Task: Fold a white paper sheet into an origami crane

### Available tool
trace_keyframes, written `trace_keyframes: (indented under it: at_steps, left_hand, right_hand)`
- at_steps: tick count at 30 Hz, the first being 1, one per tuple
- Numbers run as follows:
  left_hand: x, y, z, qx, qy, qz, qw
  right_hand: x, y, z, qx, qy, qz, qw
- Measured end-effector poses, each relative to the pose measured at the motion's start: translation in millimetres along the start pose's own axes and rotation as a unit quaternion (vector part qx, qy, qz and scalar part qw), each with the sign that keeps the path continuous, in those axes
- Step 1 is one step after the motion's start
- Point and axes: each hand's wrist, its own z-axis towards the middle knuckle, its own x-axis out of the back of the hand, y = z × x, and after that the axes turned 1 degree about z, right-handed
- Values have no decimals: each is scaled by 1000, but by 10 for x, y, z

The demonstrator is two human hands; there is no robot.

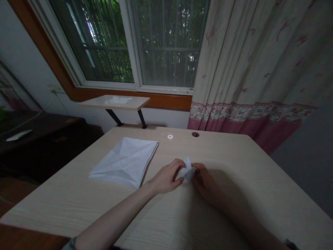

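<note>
Paper piece [187,171], small, white and folded with 1 tip pointing up, is held between the person's 2 bare hands, over the middle of the pale wood-grain tabletop [156,222]; whether it touches the surface I cannot tell. The left hand [165,177] has a narrow grip, thumb and fingers pinching its left side. The right hand [206,185], in shadow, has its grip closed in on the right side. To the left of both lies a flat, layered square of white, creased paper [125,161]. Beyond it, a pale raised shelf [91,102] on 2 slanted black legs [114,117] carries a smaller flat white paper [121,100]. Near the far edge is a round brown hole [195,134]. Behind are a white-framed window [132,52] and a cream floral curtain [239,62] with a pink hem.
</note>
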Motion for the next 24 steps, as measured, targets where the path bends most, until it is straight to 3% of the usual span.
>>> trace_keyframes:
  at_steps: [14, 18, 24]
  left_hand:
    - [-80, -54, -6, 41, 24, -37, 998]
    - [-87, -73, -4, 15, 30, -35, 999]
    - [-99, -87, 3, -7, 30, 4, 1000]
  right_hand:
    - [-54, 143, -8, 11, 39, -30, 999]
    - [-90, 198, -23, 17, 48, -54, 997]
    - [-106, 280, -52, 30, 15, -119, 992]
